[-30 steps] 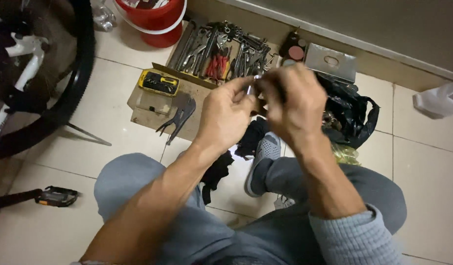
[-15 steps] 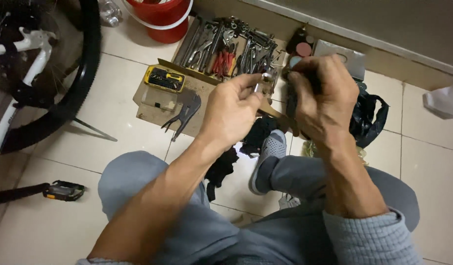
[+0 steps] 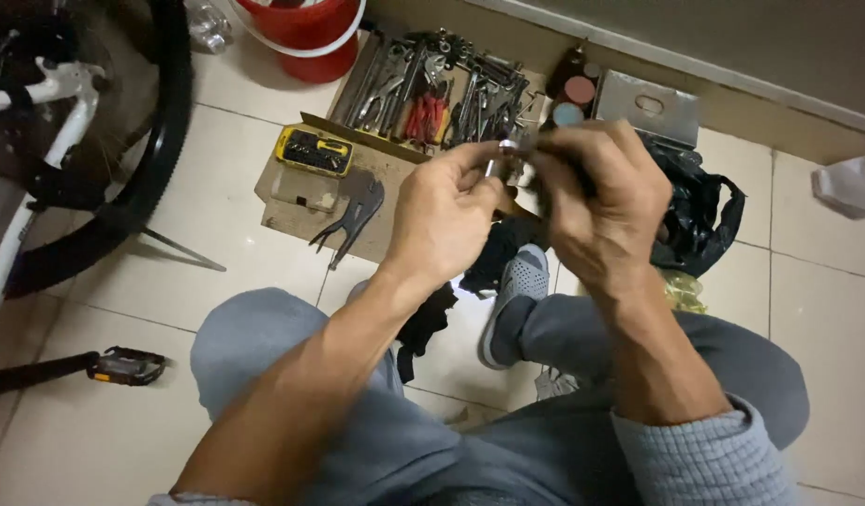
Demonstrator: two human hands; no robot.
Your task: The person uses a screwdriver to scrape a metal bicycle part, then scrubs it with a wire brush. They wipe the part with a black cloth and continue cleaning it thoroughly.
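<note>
Pinching small shiny metal part (image 3: 504, 152) between left hand (image 3: 448, 220) fingertips and right hand (image 3: 603, 201) curled fingers, above cardboard sheet's (image 3: 292, 211) right edge, near steel pliers (image 3: 351, 214).

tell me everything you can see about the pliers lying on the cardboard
The pliers are dark grey metal, of the locking kind by their look, with no coloured grips. They lie flat on the brown cardboard, jaws toward the tool tray, the two long handles spread apart and pointing toward the person's knee, their tips reaching past the cardboard's edge over the tile. A yellow case sits just beside the jaws. No hand touches them.
</note>
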